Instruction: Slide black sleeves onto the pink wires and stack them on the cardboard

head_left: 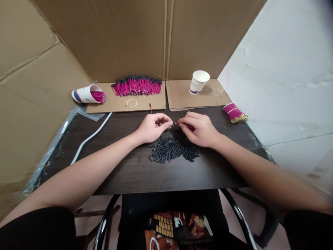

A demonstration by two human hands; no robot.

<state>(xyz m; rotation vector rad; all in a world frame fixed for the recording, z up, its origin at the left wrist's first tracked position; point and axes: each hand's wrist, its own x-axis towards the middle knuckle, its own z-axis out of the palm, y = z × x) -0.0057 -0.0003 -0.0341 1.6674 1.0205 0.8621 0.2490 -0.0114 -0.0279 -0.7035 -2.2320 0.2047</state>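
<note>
Single view: we look out from wearer's head, near above bench (pixel 156 178), facing forward and down. Forearms (pixel 96 166) run away from us, from lower left and lower right, toward left hand (pixel 153 127) and right hand (pixel 200 129) near middle of view. At bottom we catch printed clothing (pixel 166 224), lettering upside down to us. At top we face cardboard panel (pixel 125 38); at far right, white surface (pixel 286 76). We see wide, borders stretched.

There are two hands (pixel 153 128), two paper cups (pixel 199 84), one banded bundle (pixel 234 111).
</note>
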